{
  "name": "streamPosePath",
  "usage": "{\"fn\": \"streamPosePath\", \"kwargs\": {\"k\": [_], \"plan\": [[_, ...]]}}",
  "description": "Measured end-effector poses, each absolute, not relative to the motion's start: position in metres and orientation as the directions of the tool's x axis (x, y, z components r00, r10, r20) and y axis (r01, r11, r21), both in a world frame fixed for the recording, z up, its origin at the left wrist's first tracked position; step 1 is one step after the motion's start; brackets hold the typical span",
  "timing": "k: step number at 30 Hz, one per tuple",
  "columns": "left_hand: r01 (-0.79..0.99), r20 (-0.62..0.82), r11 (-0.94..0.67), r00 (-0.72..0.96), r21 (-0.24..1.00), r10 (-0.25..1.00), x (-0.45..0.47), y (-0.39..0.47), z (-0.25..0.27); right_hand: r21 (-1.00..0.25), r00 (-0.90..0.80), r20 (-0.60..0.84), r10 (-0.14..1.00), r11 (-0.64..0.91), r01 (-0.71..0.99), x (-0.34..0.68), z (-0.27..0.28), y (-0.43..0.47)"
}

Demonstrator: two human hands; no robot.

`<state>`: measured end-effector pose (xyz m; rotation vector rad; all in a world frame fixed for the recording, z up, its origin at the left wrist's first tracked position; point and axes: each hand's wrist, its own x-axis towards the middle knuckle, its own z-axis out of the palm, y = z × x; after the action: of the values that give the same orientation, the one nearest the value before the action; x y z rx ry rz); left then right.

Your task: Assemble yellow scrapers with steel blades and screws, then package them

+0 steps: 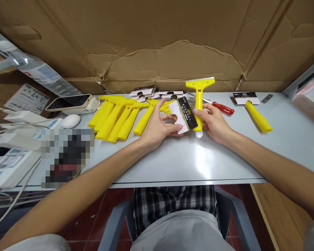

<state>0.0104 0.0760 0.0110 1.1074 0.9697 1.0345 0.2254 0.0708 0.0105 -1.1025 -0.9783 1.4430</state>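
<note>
My left hand [161, 127] pinches a black-and-white cardboard header card [185, 115] that has a round hole in it. Upright in my right hand [211, 120] is a yellow scraper [199, 96], its wide head at the top and its handle between my thumb and fingers. The card's right edge meets or overlaps the scraper handle; I cannot tell if they are joined. Several yellow scrapers [112, 120] lie in a pile left of my left hand. Behind the hands are more header cards [143, 92]. Far right, another yellow scraper [259, 116] lies with a card [246, 98] around its neck.
A red-handled screwdriver [223, 108] lies behind my right hand. A small metal blade [267, 98] is at the far right. To the left are a phone [69, 104], a white mouse [70, 121], power strips with cables [13, 164] and a plastic bottle [47, 75]. Cardboard [172, 42] walls the back.
</note>
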Motion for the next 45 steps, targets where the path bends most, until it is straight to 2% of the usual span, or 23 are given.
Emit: {"fn": "streamPosePath", "kwargs": {"k": [10,18,26,33,38,42,45], "plan": [[-0.084,-0.100,0.132,0.308,0.988,0.946,0.006,0.082,0.011,-0.962,-0.101,-0.182,0.978,-0.199,-0.188,0.224,0.013,0.067],[-0.011,0.086,-0.088,0.369,0.996,0.925,0.002,0.083,0.008,-0.953,-0.092,-0.182,0.979,-0.199,-0.229,0.224,0.013,0.067],[0.060,-0.002,-0.024,0.395,0.998,0.919,0.002,0.084,0.010,-0.965,-0.032,-0.146,0.989,-0.150,-0.214,0.228,0.019,0.070],[0.240,0.220,-0.292,0.283,0.926,0.933,-0.002,0.086,0.012,-0.996,0.097,-0.002,0.995,0.007,-0.090,0.250,0.030,0.080],[0.272,0.257,-0.356,0.341,0.894,0.904,-0.004,0.081,0.016,-0.993,0.201,0.074,0.977,0.091,-0.078,0.262,0.033,0.088],[0.296,0.272,-0.417,0.428,0.859,0.862,-0.003,0.082,0.010,-0.996,0.176,0.071,0.982,0.081,-0.049,0.263,0.031,0.089],[0.318,0.314,-0.468,0.431,0.824,0.846,-0.001,0.083,0.002,-0.999,0.117,0.020,0.993,0.024,-0.028,0.256,0.029,0.083]]}}
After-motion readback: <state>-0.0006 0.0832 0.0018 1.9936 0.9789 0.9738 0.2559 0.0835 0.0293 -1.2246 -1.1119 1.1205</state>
